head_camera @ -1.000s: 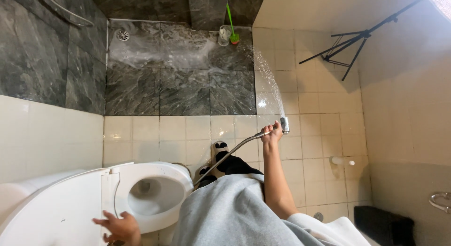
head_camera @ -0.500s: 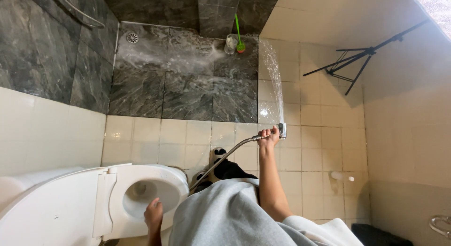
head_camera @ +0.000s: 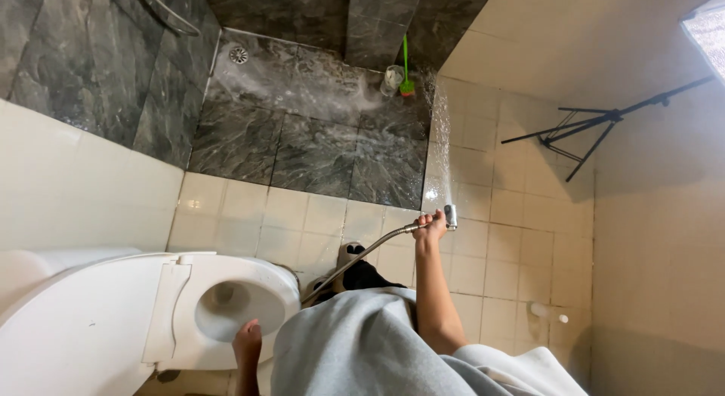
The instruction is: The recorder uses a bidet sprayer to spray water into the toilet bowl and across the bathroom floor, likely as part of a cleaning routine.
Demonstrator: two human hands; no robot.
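A: I've got the right hand [head_camera: 432, 227] closed around the spray head [head_camera: 450, 215], arm stretched out over the cream tiles. Water leaves the nozzle in a thin jet and lands up by the dark stone floor [head_camera: 317, 139].

B: How much of that floor is wet?

A: Most of the dark part shines, and there's spray and foam near the far corner, beside the green brush [head_camera: 406, 71] standing next to a small clear cup [head_camera: 391, 78]. The strip by the round drain [head_camera: 239, 55] looks rinsed too. The cream tiles nearer me look mostly dry, so I'd judge that part is still left.

B: And the other hand?

A: The left hand [head_camera: 247, 341] rests on the toilet rim [head_camera: 260, 275], fingers laid flat, not holding anything. Seat lid is up. The metal hose [head_camera: 355, 258] runs back from the sprayer down past my grey clothing.
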